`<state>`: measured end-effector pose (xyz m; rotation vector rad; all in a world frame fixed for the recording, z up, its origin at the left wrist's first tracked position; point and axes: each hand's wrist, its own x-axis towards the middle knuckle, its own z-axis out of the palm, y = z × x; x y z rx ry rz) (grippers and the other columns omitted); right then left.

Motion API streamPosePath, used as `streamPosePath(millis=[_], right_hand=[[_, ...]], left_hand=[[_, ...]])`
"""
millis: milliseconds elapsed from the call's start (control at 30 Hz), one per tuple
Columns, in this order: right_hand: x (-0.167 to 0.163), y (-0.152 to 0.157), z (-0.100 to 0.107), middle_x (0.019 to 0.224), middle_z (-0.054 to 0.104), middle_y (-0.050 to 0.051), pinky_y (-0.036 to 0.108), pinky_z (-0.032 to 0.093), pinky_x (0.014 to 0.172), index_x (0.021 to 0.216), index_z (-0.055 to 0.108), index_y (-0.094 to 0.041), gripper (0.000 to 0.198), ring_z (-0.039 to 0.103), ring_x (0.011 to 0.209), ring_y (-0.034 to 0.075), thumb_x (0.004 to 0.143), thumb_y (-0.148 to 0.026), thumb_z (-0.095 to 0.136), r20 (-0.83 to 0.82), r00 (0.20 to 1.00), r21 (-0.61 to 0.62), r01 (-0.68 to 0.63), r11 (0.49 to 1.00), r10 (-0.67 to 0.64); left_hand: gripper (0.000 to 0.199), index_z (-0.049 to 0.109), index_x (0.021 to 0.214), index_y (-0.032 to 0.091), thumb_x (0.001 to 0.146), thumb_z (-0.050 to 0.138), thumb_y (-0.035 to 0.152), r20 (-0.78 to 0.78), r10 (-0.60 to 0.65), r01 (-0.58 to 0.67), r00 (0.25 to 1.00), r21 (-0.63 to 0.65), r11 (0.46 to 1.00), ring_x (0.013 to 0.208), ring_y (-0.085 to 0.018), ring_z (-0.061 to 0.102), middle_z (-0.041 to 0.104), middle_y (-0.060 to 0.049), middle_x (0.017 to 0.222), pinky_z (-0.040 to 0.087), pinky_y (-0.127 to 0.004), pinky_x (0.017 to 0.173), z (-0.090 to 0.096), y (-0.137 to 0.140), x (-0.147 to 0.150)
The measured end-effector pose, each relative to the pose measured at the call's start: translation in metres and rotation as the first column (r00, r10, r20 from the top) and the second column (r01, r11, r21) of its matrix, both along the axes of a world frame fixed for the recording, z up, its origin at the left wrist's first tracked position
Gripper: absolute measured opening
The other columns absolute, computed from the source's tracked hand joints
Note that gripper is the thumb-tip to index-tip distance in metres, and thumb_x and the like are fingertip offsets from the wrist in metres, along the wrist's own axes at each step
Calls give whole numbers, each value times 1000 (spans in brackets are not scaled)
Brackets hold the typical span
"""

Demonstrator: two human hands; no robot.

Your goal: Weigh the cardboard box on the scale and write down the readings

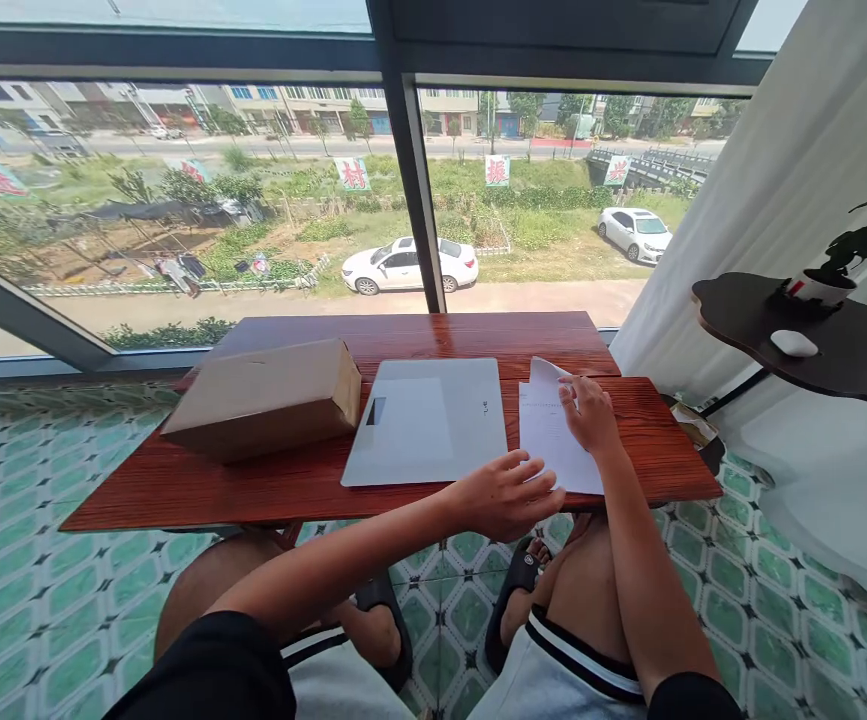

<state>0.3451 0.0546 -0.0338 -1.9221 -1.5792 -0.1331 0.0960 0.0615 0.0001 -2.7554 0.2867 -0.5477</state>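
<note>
White sheets of paper (pixel 542 425) with rows of faint print or writing lie on the right part of the wooden table. Their far edge curls up, and the fingers of my right hand (pixel 589 412) are closed on that raised corner. My left hand (pixel 508 493) hovers around the table's front edge, by the near left corner of the paper. Its fingers are spread and hold nothing; whether the fingertips touch the paper I cannot tell. Left of the paper sits a flat silver-white board (pixel 433 420) with a small dark window and a small black mark.
A brown cardboard box (pixel 268 395) occupies the left side of the reddish table (pixel 643 440). To the right, a dark shelf (pixel 860 355) carries a potted plant (pixel 823 288) and a white mouse-shaped object (pixel 794 343). A white curtain (pixel 740 200) hangs beside the large window.
</note>
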Motion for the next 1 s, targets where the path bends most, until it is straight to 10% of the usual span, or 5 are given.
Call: streamPosePath(millis=[233,500,1000], right_hand=[[-41,7,19,93,65,6,38,36,88,110,60,-21,35,58,94,24,103,-42,33,67,994,51,-94,994,90],[-103,33,31,94,65,5,36,37,84,101,56,-20,35,58,90,22,104,-43,30,-26,976,73,-215,974,218],[-226,80,49,93,63,7,35,41,78,95,56,-19,43,58,86,22,100,-52,29,-273,917,103,-271,957,289]], left_hand=[[32,56,119,17,88,50,18,293,282,-252,914,-135,958,99,-21,57,68,-6,106,44,-36,89,43,25,-63],[31,58,117,19,88,49,12,432,639,-494,637,-408,768,93,-21,59,68,-5,98,47,-36,82,77,56,-144],[25,61,112,20,93,46,16,421,839,-413,344,-735,538,97,-20,59,69,-5,100,47,-37,90,64,77,-238]])
